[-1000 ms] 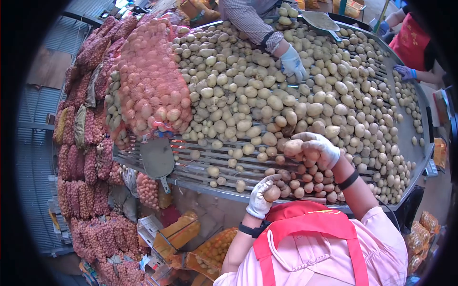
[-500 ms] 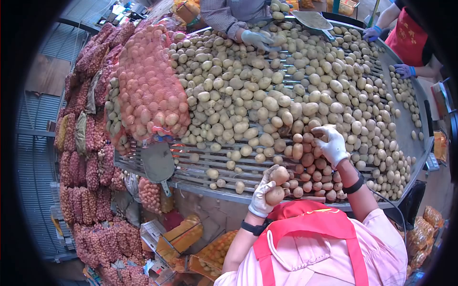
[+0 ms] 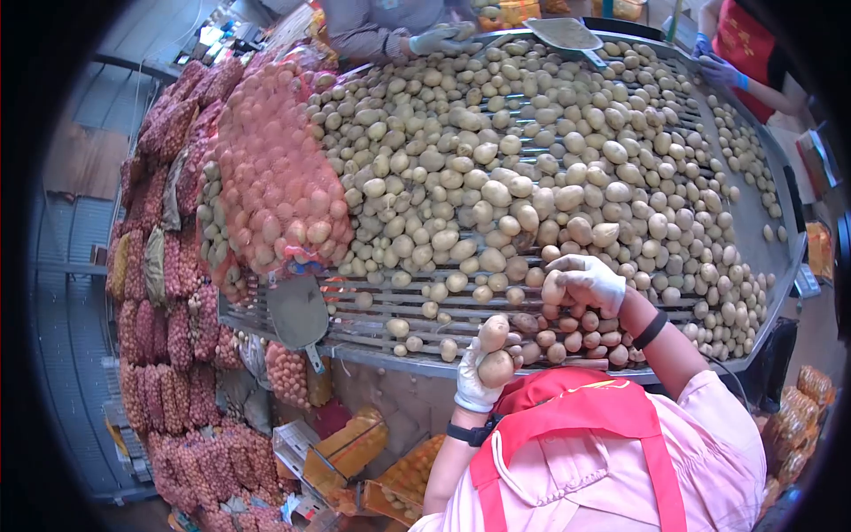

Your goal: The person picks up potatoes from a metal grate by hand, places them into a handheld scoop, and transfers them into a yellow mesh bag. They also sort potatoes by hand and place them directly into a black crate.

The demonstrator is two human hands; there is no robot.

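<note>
My gloved left hand [image 3: 475,383] is closed around two potatoes, an upper potato [image 3: 494,332] and a lower potato [image 3: 495,369], in front of the table's near edge. Fingers of my gloved right hand [image 3: 592,282] grip an upright, oblong potato [image 3: 553,289] over the slatted table top. Below that hand lies a cluster of browner potatoes [image 3: 591,339], close to the near edge. A broad heap of paler potatoes [image 3: 567,197] spreads beyond both hands across the slats [image 3: 372,306].
A full red mesh sack [image 3: 275,168] lies on the table's left, with a metal scoop [image 3: 298,310] near it. Another scoop [image 3: 564,34] rests at the far edge. Co-workers' gloved hands [image 3: 441,40] [image 3: 722,71] are across the table. Stacked sacks [image 3: 168,390] stand left.
My right hand has shifted left and closed on a potato. My left hand, still holding two potatoes, moved slightly left and down. The co-workers' hands have drawn back towards the table's far edge.
</note>
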